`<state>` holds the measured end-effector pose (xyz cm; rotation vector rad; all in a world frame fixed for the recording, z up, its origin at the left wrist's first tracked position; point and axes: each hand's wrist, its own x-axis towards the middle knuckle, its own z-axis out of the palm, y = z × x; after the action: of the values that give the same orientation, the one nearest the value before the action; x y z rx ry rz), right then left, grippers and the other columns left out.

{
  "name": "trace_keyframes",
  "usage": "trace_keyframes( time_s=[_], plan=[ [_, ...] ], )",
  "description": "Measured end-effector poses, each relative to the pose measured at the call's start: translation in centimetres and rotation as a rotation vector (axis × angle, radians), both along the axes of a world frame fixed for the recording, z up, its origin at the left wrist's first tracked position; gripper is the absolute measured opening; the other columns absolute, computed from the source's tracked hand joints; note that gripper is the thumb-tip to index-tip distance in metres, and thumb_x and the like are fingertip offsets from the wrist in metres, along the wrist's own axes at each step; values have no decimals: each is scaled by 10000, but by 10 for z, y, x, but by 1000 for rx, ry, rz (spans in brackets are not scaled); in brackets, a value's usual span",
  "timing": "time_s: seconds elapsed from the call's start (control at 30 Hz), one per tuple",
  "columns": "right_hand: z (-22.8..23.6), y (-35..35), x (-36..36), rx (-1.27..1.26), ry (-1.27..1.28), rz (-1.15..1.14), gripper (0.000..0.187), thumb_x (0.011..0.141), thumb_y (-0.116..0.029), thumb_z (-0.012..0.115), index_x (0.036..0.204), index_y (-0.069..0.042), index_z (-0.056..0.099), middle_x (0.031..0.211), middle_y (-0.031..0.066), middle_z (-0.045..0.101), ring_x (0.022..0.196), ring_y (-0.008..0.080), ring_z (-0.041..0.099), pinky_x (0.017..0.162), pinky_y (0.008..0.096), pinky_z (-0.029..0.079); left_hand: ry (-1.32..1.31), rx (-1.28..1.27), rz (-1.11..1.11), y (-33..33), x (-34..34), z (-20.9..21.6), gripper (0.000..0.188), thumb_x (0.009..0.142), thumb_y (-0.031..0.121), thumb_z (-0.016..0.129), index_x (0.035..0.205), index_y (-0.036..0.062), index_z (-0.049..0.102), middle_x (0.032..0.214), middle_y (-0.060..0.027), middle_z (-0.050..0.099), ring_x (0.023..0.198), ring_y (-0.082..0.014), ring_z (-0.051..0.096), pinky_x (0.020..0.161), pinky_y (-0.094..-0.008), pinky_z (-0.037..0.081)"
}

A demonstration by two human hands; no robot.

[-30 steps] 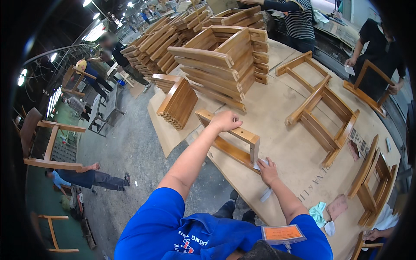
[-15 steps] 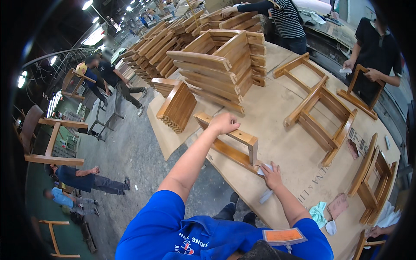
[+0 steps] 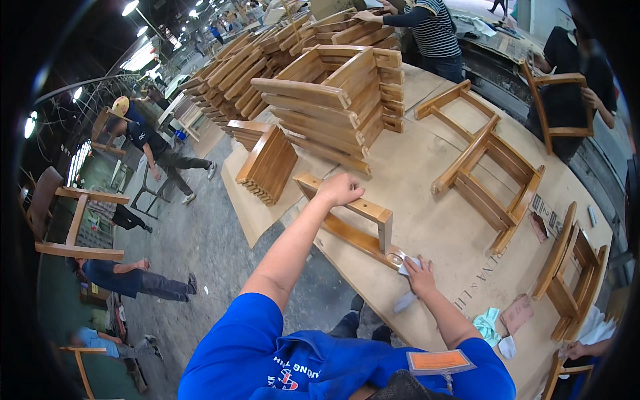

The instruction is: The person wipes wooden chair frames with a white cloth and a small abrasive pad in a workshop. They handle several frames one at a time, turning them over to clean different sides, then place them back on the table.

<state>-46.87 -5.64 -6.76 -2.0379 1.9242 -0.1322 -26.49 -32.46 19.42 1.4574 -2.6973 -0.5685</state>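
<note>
A varnished wooden frame (image 3: 375,212) stands on edge on the paper-covered table in front of me. My left hand (image 3: 341,191) is closed over its upper rail. At the right end of the lower rail, an oval mark (image 3: 396,258) shows on the wood. Beside that end, my right hand (image 3: 420,276) presses a small white paper-like pad (image 3: 407,266) under its fingers. Whether the pad touches the rail I cannot tell. A pale scrap (image 3: 404,302) lies by the table edge below this hand.
Ahead are a tall stack of wooden frames (image 3: 313,110) and a shorter stack (image 3: 268,170). More frames (image 3: 492,177) lie to the right, near a green cloth (image 3: 487,325) and a brownish pad (image 3: 517,313). Co-workers stand around the table; one holds a frame (image 3: 565,80).
My right hand has slid slightly away from the rail's end with the pad, uncovering the oval mark. The co-worker at far right has lifted a frame off the table. People at left have moved.
</note>
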Motion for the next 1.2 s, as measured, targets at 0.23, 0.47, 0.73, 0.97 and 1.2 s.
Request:
trace_keyframes(
  time_s=[0.23,0.47,0.73,0.97,1.2],
  plan=[
    [0,14,4,-116,-81,-52,501,875,-226,547,1368,-191,464,1467,-66,366,1288,329,357,1042,592,285,8,-20,0,-3,-1,-2,351,779,402,584,864,86,710,805,-165,677,797,-331,644,758,-396,506],
    [-8,12,-8,-28,24,6,491,871,-193,503,1361,-180,474,1463,-49,375,1281,333,364,1046,564,288,9,-15,13,0,0,-1,347,761,400,590,848,86,710,821,-164,679,814,-330,642,755,-411,506],
    [-4,14,18,-206,-83,-3,485,894,-192,461,1378,-164,457,1484,-47,346,1358,371,267,1091,619,190,26,-32,3,-5,-1,-4,343,745,396,603,842,84,709,820,-164,679,808,-335,641,754,-414,509],
    [-1,19,21,-131,6,-26,520,879,-169,479,1397,-168,435,1501,-48,321,1418,375,162,1063,694,156,52,77,-1,-16,2,-17,344,776,384,615,878,69,704,818,-149,690,745,-299,655,721,-378,519],
    [-13,-4,55,-186,30,-3,511,886,-208,507,1390,-175,437,1476,-32,329,1423,337,162,1080,677,152,34,29,-7,-14,0,-11,382,784,426,579,871,69,685,797,-128,676,755,-280,636,717,-371,503]
  ],
)
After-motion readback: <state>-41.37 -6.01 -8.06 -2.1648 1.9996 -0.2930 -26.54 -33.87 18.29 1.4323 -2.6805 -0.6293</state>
